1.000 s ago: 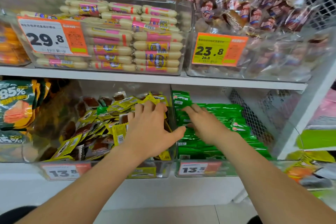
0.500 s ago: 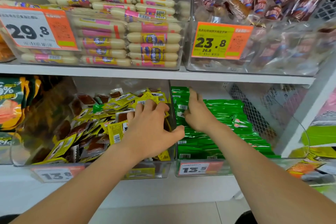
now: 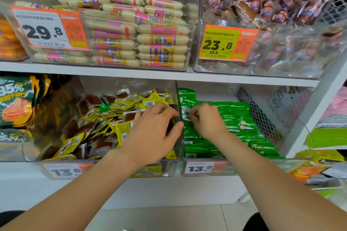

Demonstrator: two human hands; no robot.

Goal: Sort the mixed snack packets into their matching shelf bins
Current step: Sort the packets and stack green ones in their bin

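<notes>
Now | R hand (image 3: 205,120) curled, pinching green pkt (image 3: 185,111) at fingertips | L hand (image 3: 155,133) relaxed-open atop yellow pkts (image 3: 122,130)

Counted two bare hands: left hand (image 3: 154,131), right hand (image 3: 207,121). Tallied four orange-and-white paper price tags (image 3: 48,30) and four clear plastic shelf bins (image 3: 193,24) in full view. Spotted one stray green foil packet (image 3: 105,108) among yellow foil packets (image 3: 124,129); found those, and the stacked green foil packets (image 3: 244,124), too many to number.
</notes>
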